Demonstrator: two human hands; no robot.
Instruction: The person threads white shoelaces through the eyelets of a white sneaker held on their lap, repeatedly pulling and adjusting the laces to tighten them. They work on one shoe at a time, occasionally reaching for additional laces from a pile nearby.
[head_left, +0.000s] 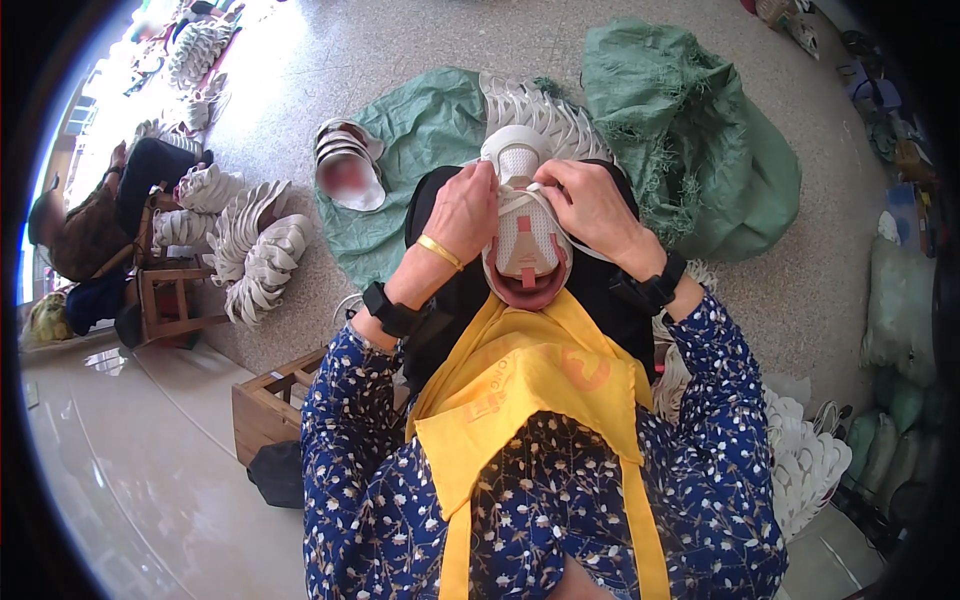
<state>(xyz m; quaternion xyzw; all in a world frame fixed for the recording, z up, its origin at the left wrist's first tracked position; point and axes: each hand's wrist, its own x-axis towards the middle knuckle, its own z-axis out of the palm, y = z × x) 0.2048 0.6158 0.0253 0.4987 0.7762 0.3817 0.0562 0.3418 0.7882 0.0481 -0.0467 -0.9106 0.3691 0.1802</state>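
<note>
A pale sneaker (521, 247) with a mesh tongue and pink lining lies on my lap, its toe pointing away from me. At its left edge, beside the lacing, my left hand (463, 214) is closed, fingertips pressed against the sneaker. My right hand (592, 207) pinches the white shoelace (530, 188) over the front of the lacing. The two hands are a short gap apart. Part of the lace is hidden under my fingers. A yellow apron (530, 370) covers my lap just below the heel.
Green woven sacks (690, 140) lie on the speckled floor ahead, with a row of white shoes (540, 110) between them. Stacked shoes (340, 165) stand at left. More shoe piles (262, 245) and a wooden stool (175, 300) are near another seated person (95, 225). A wooden crate (265, 410) is beside me.
</note>
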